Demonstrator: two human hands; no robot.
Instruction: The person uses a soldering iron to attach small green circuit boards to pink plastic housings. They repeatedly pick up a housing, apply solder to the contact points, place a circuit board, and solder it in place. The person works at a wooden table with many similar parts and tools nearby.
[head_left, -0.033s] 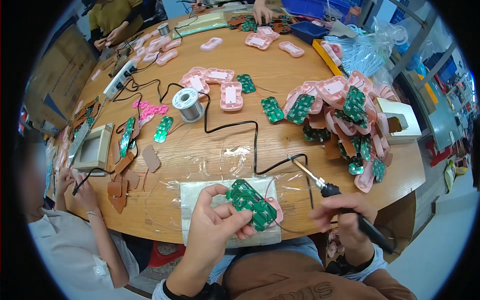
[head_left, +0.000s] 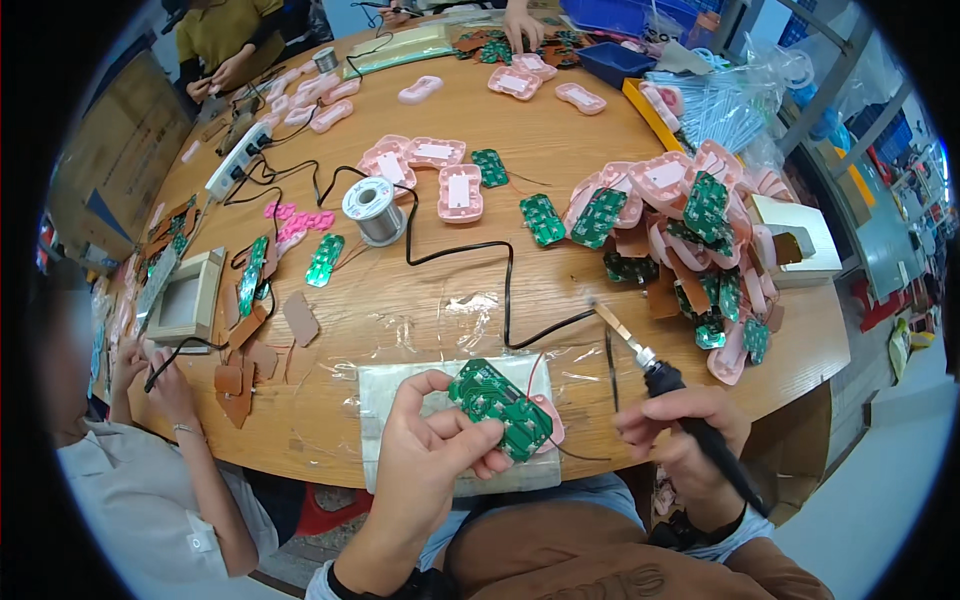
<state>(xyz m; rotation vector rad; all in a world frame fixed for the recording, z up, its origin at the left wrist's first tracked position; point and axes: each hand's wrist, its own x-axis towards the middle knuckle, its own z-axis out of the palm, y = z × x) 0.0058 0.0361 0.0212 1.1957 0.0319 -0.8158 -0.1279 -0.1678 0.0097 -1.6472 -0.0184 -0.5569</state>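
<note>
My left hand [head_left: 445, 440] pinches a green circuit board [head_left: 503, 408] between thumb and fingers, tilted above a pale mat [head_left: 385, 385]. A thin red wire and a dark wire trail from the board. Behind its right edge shows part of a pink plastic shell [head_left: 552, 420]. My right hand [head_left: 690, 430] grips a soldering iron [head_left: 665, 378] by its black handle. The iron's tip points up and away from me, to the right of the board and apart from it.
A solder wire spool [head_left: 372, 212] stands mid-table. Black cord crosses the table from a white power strip [head_left: 238, 160]. Pink shells and green boards are heaped at the right [head_left: 668, 235]. At the left sits a person [head_left: 165, 470], hands near a wooden frame [head_left: 190, 295].
The soldering iron has shifted slightly, its tip a little to the right and its handle end lower and to the left. The left hand and board stay nearly the same.
</note>
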